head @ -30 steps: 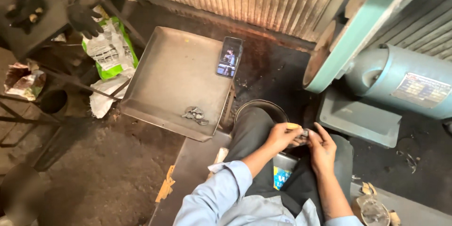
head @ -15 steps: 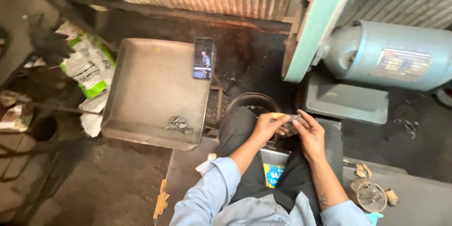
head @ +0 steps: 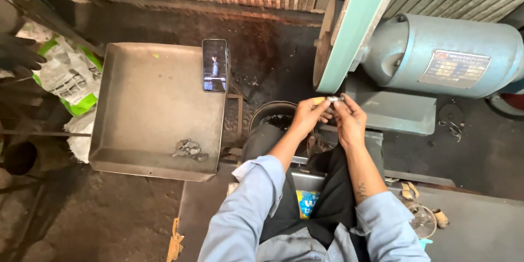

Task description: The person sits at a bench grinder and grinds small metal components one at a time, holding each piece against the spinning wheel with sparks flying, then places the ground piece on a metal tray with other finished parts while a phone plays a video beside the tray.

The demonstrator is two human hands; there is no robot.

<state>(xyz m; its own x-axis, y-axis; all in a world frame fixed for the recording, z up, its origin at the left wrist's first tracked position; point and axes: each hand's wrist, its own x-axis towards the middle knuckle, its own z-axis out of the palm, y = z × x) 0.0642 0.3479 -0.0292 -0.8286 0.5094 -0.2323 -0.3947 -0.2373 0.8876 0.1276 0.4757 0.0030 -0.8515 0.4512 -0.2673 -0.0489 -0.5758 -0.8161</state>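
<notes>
— Against the corrugated wall, what is the biggest thing?

— One belt grinder: a blue-grey motor (head: 442, 54) on the right, with one pale green belt guard (head: 349, 27) slanting down in front of it.

— And to its left?

— One large metal tray (head: 147, 93), with a single small heap of metal pieces (head: 188, 149) near its front right corner. One phone (head: 214, 65) leans on the tray's far right rim, screen lit. Left of the tray lie crumpled white-and-green bags (head: 68, 79); I cannot count them exactly.

— What about the person?

— Seated, pale blue sleeves, two hands raised together just below the guard's lower end. One dark round container (head: 275, 117) sits on the floor beyond the knee.

— What are the hands doing?

— The left hand (head: 308, 117) and the right hand (head: 349, 120) both pinch one small metal part (head: 334, 99) between fingertips, fingers closed narrowly on it, one hand at each end. The part sits close to the guard's lower edge; whether it touches the belt I cannot tell.
</notes>
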